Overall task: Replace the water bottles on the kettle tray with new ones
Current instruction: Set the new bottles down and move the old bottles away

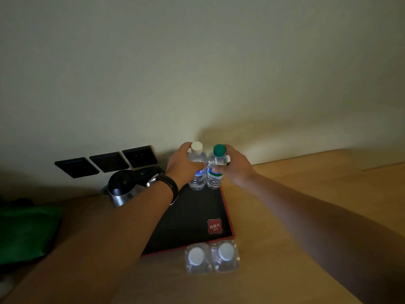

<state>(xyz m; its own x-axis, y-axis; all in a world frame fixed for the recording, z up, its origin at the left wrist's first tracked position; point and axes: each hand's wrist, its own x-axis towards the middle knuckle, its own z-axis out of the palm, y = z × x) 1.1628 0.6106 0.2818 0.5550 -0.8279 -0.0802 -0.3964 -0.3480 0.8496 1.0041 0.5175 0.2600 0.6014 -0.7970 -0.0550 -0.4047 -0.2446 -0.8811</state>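
Note:
A black kettle tray with a red rim lies on the wooden table. At its far right corner two clear water bottles stand side by side and upright. My left hand grips the white-capped bottle. My right hand grips the green-capped bottle. Two more bottles with white caps, one on the left and one on the right, stand on the table just in front of the tray's near edge. A steel kettle with a black lid sits at the tray's far left.
Three dark wall sockets sit low on the wall behind the kettle. A green bag lies at the left. A red logo square marks the tray's near right corner. Bare wooden tabletop stretches to the right.

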